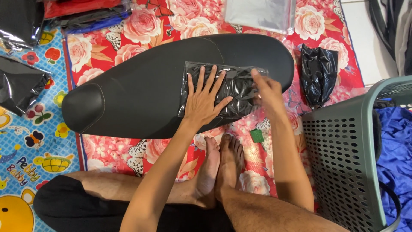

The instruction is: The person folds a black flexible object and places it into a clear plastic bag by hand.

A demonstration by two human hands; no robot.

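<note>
A long black seat cover (141,92) lies across a red floral mat (141,25). On it rests a clear plastic packet (238,83) with black folded material inside. My left hand (204,99) lies flat on the packet's left half, fingers spread. The packet's right edge is pinched by the fingers of my right hand (266,92). My bare feet sit just below the seat cover.
A crumpled black plastic bag (318,75) lies right of the seat cover. A grey perforated basket (343,154) with blue cloth (397,146) stands at the right. More packets lie at the top left (19,83) and a silvery one at the top (259,13). A small green scrap (257,135) lies on the mat.
</note>
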